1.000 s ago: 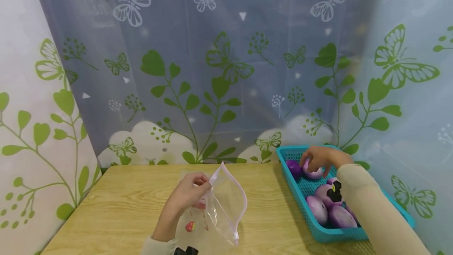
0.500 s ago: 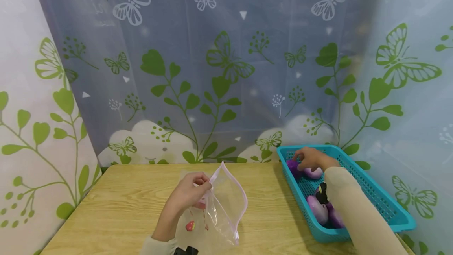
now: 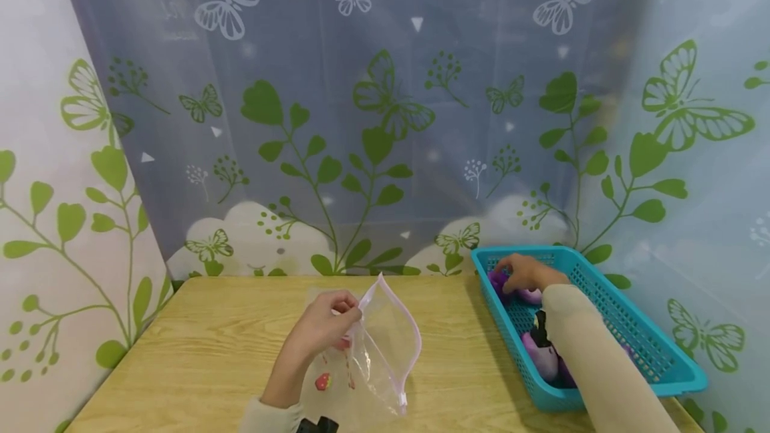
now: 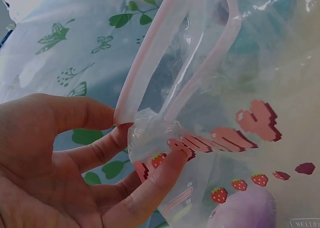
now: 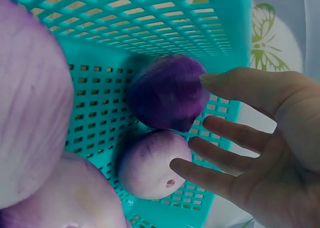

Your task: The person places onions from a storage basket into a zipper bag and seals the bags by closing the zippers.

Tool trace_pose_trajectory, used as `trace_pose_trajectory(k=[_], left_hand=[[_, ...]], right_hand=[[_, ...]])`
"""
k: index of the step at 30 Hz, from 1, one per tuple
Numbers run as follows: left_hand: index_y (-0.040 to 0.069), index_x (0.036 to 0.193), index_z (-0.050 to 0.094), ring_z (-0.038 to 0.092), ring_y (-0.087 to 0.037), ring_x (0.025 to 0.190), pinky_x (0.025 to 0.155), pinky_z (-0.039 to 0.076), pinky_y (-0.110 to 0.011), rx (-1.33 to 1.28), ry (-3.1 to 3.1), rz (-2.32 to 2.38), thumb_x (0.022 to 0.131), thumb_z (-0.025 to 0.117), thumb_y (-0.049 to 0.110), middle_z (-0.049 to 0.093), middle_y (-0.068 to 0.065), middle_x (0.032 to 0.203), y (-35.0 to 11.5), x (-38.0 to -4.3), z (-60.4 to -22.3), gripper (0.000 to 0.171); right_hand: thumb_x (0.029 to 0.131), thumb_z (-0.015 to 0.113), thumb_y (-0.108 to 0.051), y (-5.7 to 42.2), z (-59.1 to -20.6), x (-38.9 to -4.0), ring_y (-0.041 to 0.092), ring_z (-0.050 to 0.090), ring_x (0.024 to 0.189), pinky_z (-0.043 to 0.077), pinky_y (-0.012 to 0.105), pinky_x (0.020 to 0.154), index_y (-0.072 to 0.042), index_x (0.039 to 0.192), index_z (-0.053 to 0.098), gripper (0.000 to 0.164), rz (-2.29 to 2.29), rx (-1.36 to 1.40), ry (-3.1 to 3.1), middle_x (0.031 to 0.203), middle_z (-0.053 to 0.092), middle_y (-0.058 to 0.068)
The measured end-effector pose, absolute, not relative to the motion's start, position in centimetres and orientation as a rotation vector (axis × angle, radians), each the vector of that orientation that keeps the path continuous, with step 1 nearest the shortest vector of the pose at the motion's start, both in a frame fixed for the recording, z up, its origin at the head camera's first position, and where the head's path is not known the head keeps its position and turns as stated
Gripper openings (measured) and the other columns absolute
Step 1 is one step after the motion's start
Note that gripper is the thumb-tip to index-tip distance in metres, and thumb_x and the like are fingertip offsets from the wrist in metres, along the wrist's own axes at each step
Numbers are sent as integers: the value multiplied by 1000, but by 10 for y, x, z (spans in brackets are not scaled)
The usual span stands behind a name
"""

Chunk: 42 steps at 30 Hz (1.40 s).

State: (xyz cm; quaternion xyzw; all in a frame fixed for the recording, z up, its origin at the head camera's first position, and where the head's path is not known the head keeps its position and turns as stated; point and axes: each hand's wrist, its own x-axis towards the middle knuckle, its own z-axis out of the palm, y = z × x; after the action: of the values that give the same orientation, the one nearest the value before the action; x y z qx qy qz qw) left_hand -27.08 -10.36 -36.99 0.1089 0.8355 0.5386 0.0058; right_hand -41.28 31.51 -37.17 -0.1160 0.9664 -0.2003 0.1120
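A clear zip bag (image 3: pixel 391 333) with a pink rim and strawberry print hangs open-mouthed from my left hand (image 3: pixel 321 319). Thumb and fingers pinch its upper edge in the left wrist view; a pale purple round shape (image 4: pixel 245 210) shows through the plastic. My right hand (image 3: pixel 525 271) reaches into the far left corner of the teal basket (image 3: pixel 646 343). Its thumb tip is right at a dark purple onion (image 5: pixel 170 93), with the other fingers spread, fairly straight, beside a paler red onion (image 5: pixel 155 163). Neither onion is gripped.
More red onions (image 3: pixel 543 356) lie in the near part of the basket, partly hidden by the right sleeve. Butterfly-print curtains (image 3: pixel 385 172) stand behind and beside the wooden table (image 3: pixel 228 333).
My right hand has moved left within the basket, from over the paler onion to the dark purple one. My left hand keeps its hold on the bag, about unmoved.
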Motion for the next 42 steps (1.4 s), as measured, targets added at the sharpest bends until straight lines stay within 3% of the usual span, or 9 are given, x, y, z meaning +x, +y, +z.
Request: trace_pose_trajectory(k=[4,6,12,14,17,20,29,35,42], left_hand=[[4,94,66,65,-23,73,59,63,-34,354,2614,1685,96,60,12,62,-16,104,-104,-270,-371,10],[4,94,65,65,-22,73,59,63,-34,352,2612,1689,96,60,12,62,-16,105,-104,-270,-371,10],[4,95,66,66,-23,73,60,64,-35,338,2599,1701,97,60,12,62,-17,107,-104,-271,-370,11],[3,95,66,66,-23,74,60,64,-35,334,2597,1701,97,60,12,62,-17,107,-104,-271,-370,11],[3,96,66,65,-23,75,61,64,-35,330,2594,1702,97,60,12,62,-17,107,-104,-271,-370,11],[4,95,66,65,-24,76,61,64,-35,324,2594,1704,97,60,12,62,-17,107,-104,-271,-370,11],[4,96,66,65,-24,77,61,64,-36,307,2597,1693,97,60,13,62,-17,107,-104,-271,-369,11],[4,96,66,65,-23,76,61,64,-35,314,2599,1689,97,60,12,62,-16,105,-103,-270,-369,10],[3,97,65,66,-23,75,62,65,-36,325,2585,1700,97,60,12,62,-16,106,-103,-270,-370,11]], right_hand=[[82,72,-4,314,-374,-410,28,59,99,54,37,72,-2,136,63,54,-582,-333,2824,136,59,27],[83,72,-3,313,-375,-409,30,59,103,56,40,73,-2,136,63,54,-584,-337,2817,138,59,28],[82,71,-2,314,-379,-414,17,47,66,43,29,55,-2,140,58,60,-591,-334,2828,130,57,27],[81,72,-3,313,-381,-415,21,50,70,45,32,59,-3,142,56,63,-586,-321,2836,134,54,29],[80,73,-3,311,-382,-413,36,59,100,52,43,77,-5,145,54,68,-565,-310,2845,146,46,33],[78,74,-3,309,-382,-411,45,50,124,50,53,90,-7,146,53,71,-541,-300,2849,154,40,34],[85,70,-1,311,-382,-417,22,53,78,45,30,58,-3,144,54,61,-634,-286,2788,134,52,33],[86,69,-5,308,-385,-415,30,57,101,57,45,73,-5,140,60,55,-674,-204,2740,143,51,30],[88,70,-5,303,-389,-412,39,63,112,62,55,83,-2,145,53,59,-700,-138,2688,146,46,33]])
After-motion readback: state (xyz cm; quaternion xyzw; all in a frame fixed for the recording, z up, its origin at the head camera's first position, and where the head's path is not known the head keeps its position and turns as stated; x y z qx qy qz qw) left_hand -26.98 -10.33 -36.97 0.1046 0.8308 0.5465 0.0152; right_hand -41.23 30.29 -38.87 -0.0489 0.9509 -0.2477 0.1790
